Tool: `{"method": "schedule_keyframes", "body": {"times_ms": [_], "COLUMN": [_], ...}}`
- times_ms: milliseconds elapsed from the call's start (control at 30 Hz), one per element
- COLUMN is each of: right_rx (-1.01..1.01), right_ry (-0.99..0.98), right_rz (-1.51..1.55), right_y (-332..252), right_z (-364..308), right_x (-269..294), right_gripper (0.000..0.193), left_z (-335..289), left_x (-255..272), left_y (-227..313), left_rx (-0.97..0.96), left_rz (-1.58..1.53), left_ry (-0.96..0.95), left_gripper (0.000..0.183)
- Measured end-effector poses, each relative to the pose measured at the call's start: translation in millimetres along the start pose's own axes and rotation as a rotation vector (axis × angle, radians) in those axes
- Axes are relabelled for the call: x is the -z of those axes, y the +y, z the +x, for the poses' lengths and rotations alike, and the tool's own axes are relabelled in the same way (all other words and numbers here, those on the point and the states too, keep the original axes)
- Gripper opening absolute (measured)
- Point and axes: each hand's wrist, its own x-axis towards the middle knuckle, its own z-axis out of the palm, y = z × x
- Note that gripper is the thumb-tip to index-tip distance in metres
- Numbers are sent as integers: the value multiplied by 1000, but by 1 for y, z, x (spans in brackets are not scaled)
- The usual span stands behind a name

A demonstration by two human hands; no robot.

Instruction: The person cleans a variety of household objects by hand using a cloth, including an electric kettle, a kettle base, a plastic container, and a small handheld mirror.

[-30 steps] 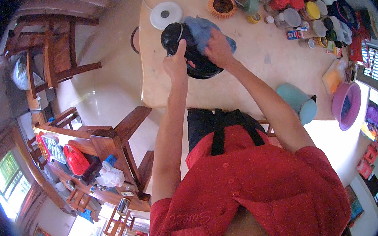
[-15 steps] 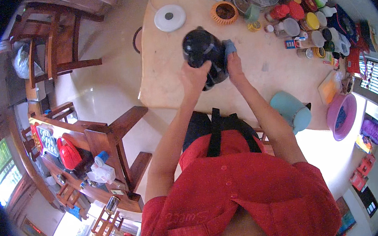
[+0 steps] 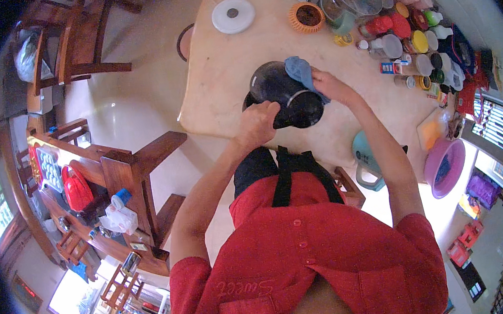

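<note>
A person's point(image 3: 302, 227) left hand point(image 3: 258, 123) grips a black vessel point(image 3: 270, 82) at 12 o'clock, the exact hold lost against its dark surface; the right hand point(image 3: 332, 85), partly hidden, clasps a blue cloth point(image 3: 298, 71) to it. Contact with the worktop point(image 3: 212, 82) is unclear; a white lid point(image 3: 229, 22) lies toward 11 o'clock.

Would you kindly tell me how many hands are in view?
2: the left hand holds the black vessel at its near left side, and the right hand holds the blue cloth against its right side. No others show.
</note>
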Motion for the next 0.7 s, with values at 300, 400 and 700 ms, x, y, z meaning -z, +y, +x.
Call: {"method": "schedule_keyframes", "body": {"times_ms": [300, 400, 700], "right_rx": [365, 178, 170], "right_ry": [-3, 135, -32], "right_rz": [-905, -766, -453], "right_y": [-6, 11, 12], "right_z": [7, 24, -1], "right_x": [-39, -30, -27], "right_gripper": [23, 24, 27], "left_z": [12, 15, 14], "left_x": [-12, -19, -26], "left_y": [42, 48, 52], "left_rx": [-511, -533, -618], "left_rz": [291, 387, 331], "left_ry": [-378, -379, -466], "left_gripper": [7, 6, 9]}}
